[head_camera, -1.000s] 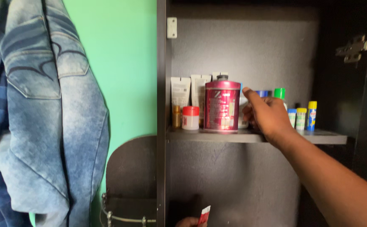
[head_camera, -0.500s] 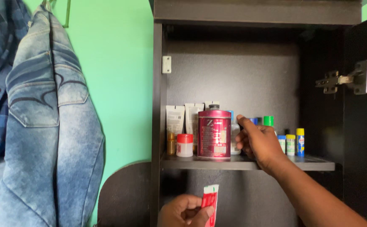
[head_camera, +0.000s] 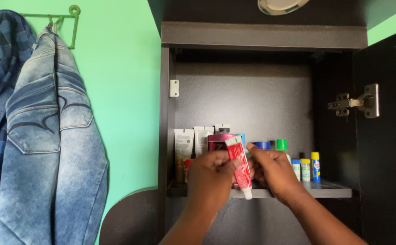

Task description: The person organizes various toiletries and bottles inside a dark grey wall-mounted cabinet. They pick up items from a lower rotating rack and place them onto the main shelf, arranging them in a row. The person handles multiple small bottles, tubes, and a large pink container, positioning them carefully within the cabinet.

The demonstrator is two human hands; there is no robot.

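Green-walled cupboard shelf: left hand has risen, gripping a red tube; right hand, at three o'clock, now loosely curled, touches it.

A green wall flanks a dark open cabinet beside hanging denim jacket.

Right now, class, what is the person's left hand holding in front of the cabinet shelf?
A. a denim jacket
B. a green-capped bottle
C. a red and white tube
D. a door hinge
C: the left hand grips a red and white tube in front of the shelf, with the right hand touching it from the other side.
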